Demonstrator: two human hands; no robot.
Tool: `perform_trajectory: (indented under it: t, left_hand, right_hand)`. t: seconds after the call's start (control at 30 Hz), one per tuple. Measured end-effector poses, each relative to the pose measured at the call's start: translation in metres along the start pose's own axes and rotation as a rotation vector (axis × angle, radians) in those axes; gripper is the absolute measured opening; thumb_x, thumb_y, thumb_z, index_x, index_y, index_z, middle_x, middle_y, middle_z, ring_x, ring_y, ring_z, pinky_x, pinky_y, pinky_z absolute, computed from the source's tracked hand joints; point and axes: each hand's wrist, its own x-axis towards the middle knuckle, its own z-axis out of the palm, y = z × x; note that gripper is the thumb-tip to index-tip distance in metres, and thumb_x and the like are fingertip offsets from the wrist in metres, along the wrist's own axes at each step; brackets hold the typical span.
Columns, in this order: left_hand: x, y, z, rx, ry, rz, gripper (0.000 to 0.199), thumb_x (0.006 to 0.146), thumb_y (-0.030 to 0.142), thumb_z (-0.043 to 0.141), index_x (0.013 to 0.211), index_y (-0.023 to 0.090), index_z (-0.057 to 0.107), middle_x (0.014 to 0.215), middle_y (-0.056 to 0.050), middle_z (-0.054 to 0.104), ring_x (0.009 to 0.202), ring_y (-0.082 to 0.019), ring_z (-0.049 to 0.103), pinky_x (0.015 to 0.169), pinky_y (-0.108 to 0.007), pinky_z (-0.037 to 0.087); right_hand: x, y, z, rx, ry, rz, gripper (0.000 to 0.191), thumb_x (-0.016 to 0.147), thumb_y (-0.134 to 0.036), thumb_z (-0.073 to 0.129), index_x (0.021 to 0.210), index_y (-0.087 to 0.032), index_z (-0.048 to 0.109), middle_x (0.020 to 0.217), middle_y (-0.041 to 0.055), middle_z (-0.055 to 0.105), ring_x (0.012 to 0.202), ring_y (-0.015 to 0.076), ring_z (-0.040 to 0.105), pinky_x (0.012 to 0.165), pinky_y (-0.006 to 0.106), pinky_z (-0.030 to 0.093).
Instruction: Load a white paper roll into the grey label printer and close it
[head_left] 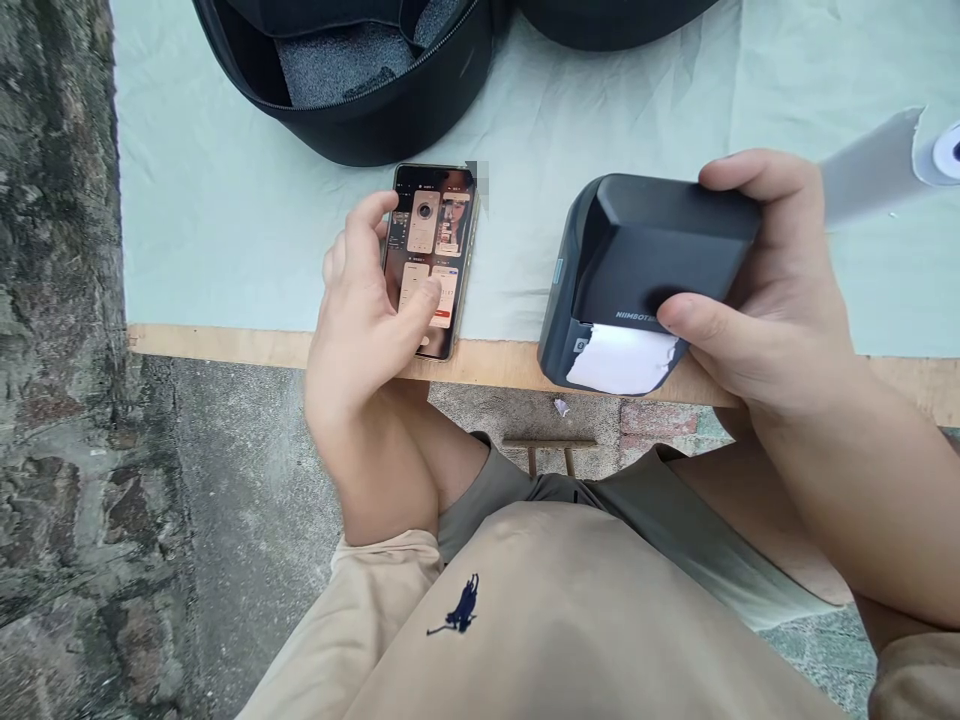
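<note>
My left hand point(364, 310) is at a smartphone point(435, 230) by the table's front edge. Its fingers curl along the phone's left side, and the thumb lies over the lit screen, which shows several small app windows. In my right hand point(780, 290) is a dark label printer point(660, 245) marked NIIMBOT, gripped by its right side with the thumb on the front near the lettering. A torn-edged strip of white label paper point(622, 358) sticks out of the printer's slot. The fingers beneath the printer are hidden.
An open black zip case point(390, 115) with grey foam stands at the back left, another black case point(615, 25) beside it. To the right lies a partly unrolled label roll point(946, 155). A pale cloth point(225, 230) covers the wooden-edged table; a stone wall point(60, 400) borders the left.
</note>
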Motion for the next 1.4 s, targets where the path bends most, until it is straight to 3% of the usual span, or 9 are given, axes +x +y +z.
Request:
perform_trajectory:
  t: [0.2,0.37,0.53,0.7,0.8,0.87,1.03,1.23,1.4]
  left_hand:
    - [-0.001,-0.004,0.001,-0.23,0.132,0.031,0.06,0.076,0.05,0.062,0.128,0.032,0.039,0.118,-0.007,0.054,0.121,-0.028,0.05,0.102,-0.058,0.043]
    - [-0.004,-0.004,-0.009,-0.199,0.136,-0.131,0.048,0.079,0.032,0.059,0.125,0.034,0.045,0.115,-0.007,0.058,0.107,-0.024,0.058,0.093,-0.048,0.05]
    - [-0.009,-0.015,-0.014,-0.137,0.013,-0.089,0.08,0.06,0.04,0.065,0.134,0.03,0.036,0.121,-0.01,0.056,0.08,-0.02,0.057,0.073,-0.043,0.051]
    - [-0.015,-0.02,-0.017,-0.078,-0.165,0.095,0.109,0.051,0.03,0.074,0.144,0.036,0.017,0.137,-0.009,0.046,0.092,-0.023,0.058,0.077,-0.043,0.054]
    - [-0.014,-0.02,-0.016,-0.071,-0.212,0.206,0.118,0.049,0.03,0.077,0.145,0.036,0.009,0.143,-0.009,0.039,0.111,-0.03,0.055,0.089,-0.048,0.053]
    - [-0.013,-0.021,-0.015,-0.092,-0.225,0.233,0.12,0.049,0.03,0.079,0.145,0.037,0.007,0.142,-0.009,0.04,0.113,-0.03,0.054,0.09,-0.049,0.054]
    - [-0.01,-0.021,-0.011,-0.104,-0.175,0.17,0.12,0.045,0.029,0.083,0.143,0.038,0.014,0.137,-0.01,0.042,0.081,-0.021,0.059,0.077,-0.045,0.058]
    - [-0.007,-0.018,-0.008,0.004,-0.067,0.032,0.107,0.05,0.026,0.077,0.141,0.033,0.02,0.124,-0.009,0.05,0.07,-0.016,0.052,0.069,-0.041,0.056]
    - [-0.006,-0.028,-0.006,-0.065,-0.005,0.033,0.108,0.047,0.055,0.075,0.138,0.033,0.022,0.123,-0.012,0.049,0.071,-0.016,0.049,0.061,-0.04,0.05]
  right_hand:
    - [0.0,0.0,0.0,0.005,0.004,0.001,0.059,0.066,-0.036,0.077,0.116,-0.038,0.047,0.114,-0.0008,0.048,0.094,0.0134,0.052,0.072,0.029,0.051]
    - [0.0,0.0,0.0,0.013,-0.006,-0.012,0.059,0.066,-0.034,0.077,0.116,-0.038,0.047,0.112,-0.001,0.048,0.093,0.0123,0.052,0.07,0.027,0.05]
    - [0.0,0.0,0.0,0.014,-0.007,-0.012,0.059,0.066,-0.034,0.077,0.117,-0.038,0.047,0.112,-0.0014,0.047,0.093,0.0126,0.051,0.07,0.028,0.049]
    - [0.0,0.0,0.0,0.02,-0.013,-0.017,0.059,0.066,-0.032,0.077,0.117,-0.039,0.048,0.112,-0.0014,0.048,0.092,0.0124,0.051,0.069,0.027,0.047]
    - [0.001,0.0,0.0,0.009,-0.01,-0.015,0.059,0.066,-0.033,0.077,0.117,-0.038,0.048,0.114,-0.0009,0.047,0.093,0.0132,0.051,0.07,0.029,0.048]
    - [0.001,0.0,0.0,0.014,-0.012,-0.014,0.058,0.067,-0.033,0.077,0.117,-0.039,0.048,0.114,-0.0011,0.048,0.094,0.0131,0.051,0.071,0.029,0.048]
    - [0.0,0.0,0.001,0.027,-0.007,-0.013,0.059,0.066,-0.032,0.077,0.116,-0.041,0.049,0.112,-0.002,0.049,0.094,0.0122,0.052,0.07,0.028,0.047]
    - [0.0,-0.001,0.0,0.005,-0.009,-0.015,0.059,0.067,-0.032,0.077,0.117,-0.04,0.049,0.115,-0.0007,0.049,0.096,0.0149,0.054,0.071,0.031,0.048]
    - [0.0,0.0,-0.001,-0.015,-0.009,-0.004,0.06,0.066,-0.039,0.077,0.118,-0.04,0.046,0.115,-0.0003,0.048,0.098,0.0162,0.055,0.075,0.034,0.052]
